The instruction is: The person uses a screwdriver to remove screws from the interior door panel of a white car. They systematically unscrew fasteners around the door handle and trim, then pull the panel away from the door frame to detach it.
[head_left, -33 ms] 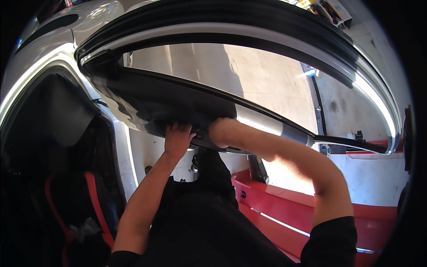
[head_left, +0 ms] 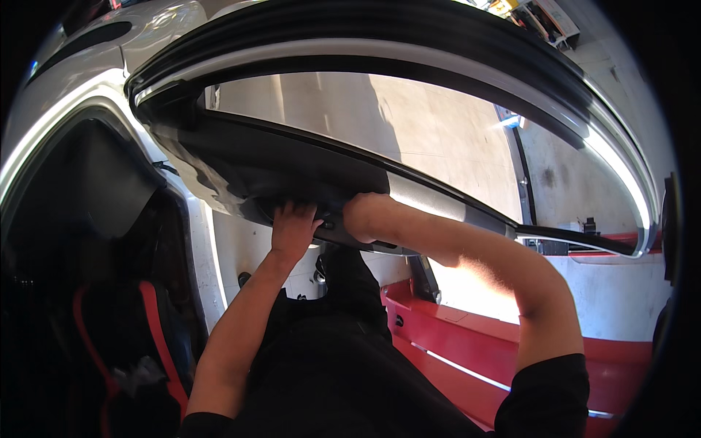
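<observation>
An open car door (head_left: 255, 146) with a dark inner trim panel spans the view in front of me. My left hand (head_left: 296, 226) rests on the lower part of that panel, fingers spread and slightly bent at a dark recess, beside a small switch or handle (head_left: 328, 225). Just right of it, my right hand (head_left: 363, 217) is curled against the same panel, its fingertips turned away from the camera, so whatever it grips is hidden.
The door opening (head_left: 109, 153) and a black seat with red stripes (head_left: 157, 321) are on my left. A red slotted metal structure (head_left: 453, 350) stands low on the right. Pale floor (head_left: 453, 124) shows through the window. A shelf with items (head_left: 548, 22) is at the top right.
Both hands hold the same place on the panel. The door and my right arm sit very slightly differently in the picture; little else differs.
</observation>
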